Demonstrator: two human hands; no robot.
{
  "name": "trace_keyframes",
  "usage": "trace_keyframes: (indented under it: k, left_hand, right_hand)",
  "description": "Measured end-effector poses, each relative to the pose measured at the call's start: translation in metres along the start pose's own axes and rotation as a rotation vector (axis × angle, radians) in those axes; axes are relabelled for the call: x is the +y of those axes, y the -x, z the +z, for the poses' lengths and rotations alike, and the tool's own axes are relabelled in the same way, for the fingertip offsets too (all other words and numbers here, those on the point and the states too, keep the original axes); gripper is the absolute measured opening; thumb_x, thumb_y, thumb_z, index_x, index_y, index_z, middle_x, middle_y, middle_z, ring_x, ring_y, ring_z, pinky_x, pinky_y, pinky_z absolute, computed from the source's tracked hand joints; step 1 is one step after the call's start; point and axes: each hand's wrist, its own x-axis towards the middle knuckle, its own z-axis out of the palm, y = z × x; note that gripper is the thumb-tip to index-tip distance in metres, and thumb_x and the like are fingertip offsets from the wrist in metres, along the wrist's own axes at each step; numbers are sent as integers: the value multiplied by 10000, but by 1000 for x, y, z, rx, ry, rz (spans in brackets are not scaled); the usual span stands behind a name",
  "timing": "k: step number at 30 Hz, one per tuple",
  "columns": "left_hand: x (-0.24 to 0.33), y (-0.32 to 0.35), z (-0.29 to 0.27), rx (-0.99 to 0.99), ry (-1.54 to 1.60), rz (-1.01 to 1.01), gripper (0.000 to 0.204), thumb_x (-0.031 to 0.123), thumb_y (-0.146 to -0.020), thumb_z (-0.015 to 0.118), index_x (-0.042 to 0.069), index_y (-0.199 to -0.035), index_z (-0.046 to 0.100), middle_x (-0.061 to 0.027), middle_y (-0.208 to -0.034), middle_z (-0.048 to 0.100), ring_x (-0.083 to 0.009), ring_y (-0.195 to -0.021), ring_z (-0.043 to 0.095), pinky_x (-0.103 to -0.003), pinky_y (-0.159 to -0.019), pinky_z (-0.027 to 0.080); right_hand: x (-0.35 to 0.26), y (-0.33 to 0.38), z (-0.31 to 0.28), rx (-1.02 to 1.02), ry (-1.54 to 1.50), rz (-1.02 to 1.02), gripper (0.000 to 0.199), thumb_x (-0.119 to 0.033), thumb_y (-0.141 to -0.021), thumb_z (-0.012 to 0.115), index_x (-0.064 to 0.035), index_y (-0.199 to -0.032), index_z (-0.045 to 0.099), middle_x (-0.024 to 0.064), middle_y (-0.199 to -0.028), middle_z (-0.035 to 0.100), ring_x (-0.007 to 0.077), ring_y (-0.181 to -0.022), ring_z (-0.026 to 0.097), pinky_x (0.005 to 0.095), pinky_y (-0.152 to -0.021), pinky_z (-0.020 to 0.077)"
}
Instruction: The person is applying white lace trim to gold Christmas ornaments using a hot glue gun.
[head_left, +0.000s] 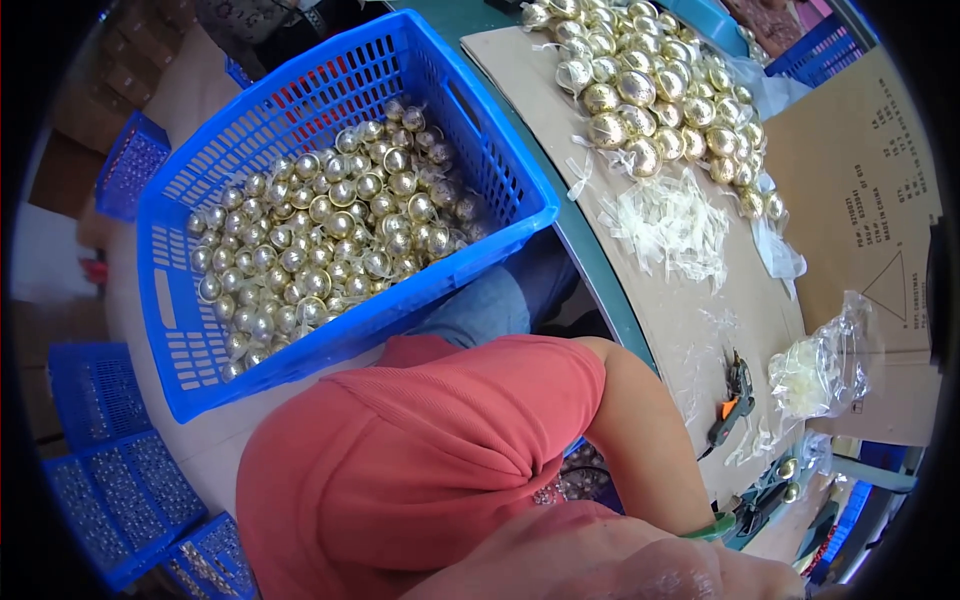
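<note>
A bare arm (650,445) of mine, seemingly the left, reaches from a coral-red sleeve (480,410) toward the table's lower right. A green band (712,528) circles its wrist. Neither of my hands shows; beyond the wrist the view is blocked at the lower edge. Close to that arm, a black glue gun with an orange trigger (733,404) lies on the cardboard-covered tabletop (650,300). Farther up sits a pile of pale translucent strips (675,225), and beyond it a heap of shiny gold ball ornaments (650,85). Two gold balls (790,480) rest near the lower right.
At left stands a large blue plastic basket (165,330) holding many gold balls. Blue crates (95,400) are stacked on the floor farther left. A clear plastic bag with whitish pieces (815,370) lies beside a printed cardboard carton (860,200) at the table's right.
</note>
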Motion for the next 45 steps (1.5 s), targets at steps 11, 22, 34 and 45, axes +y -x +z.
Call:
trace_keyframes:
  k: [11, 22, 34, 45]
  left_hand:
    - [101, 43, -19, 453, -974, -315, 266, 218, -936, 718, 15, -1107, 708, -107, -1087, 715, -202, -989, 684, -342, -843, 545]
    - [353, 218, 75, 1294, -3513, -257, 387, 306, -886, 797, 64, -1185, 755, -158, -1285, 699, -352, -1195, 621, -459, -1010, 505]
    - [350, 189, 57, 1672, -3317, -416, 510, 219, -819, 855, 42, -1260, 670, -128, -1184, 645, -257, -1118, 593, -376, -948, 508]
    - [230, 165, 72, 1215, -1554, -177, 390, 159, -900, 846, 40, -1211, 642, -63, -1271, 600, -136, -1155, 606, -296, -955, 534]
  right_hand:
    - [38, 46, -19, 121, -49, 287, 365, -249, -940, 776, 32, -1144, 661, 97, -1014, 707, 206, -833, 673, 390, -725, 609]
    - [77, 206, -60, 537, -203, 622, 305, -237, -952, 786, 20, -1081, 684, 48, -873, 681, 155, -677, 621, 333, -542, 545]
    - [-282, 226, -60, 803, 46, -423, 169, -43, -1001, 700, 36, -1143, 746, 53, -976, 734, 83, -824, 651, 216, -720, 538]
    - [-444, 142, 85, -314, -63, -929, 655, -113, -827, 860, -82, -1436, 622, 131, -1385, 669, 243, -1172, 683, 366, -959, 575]
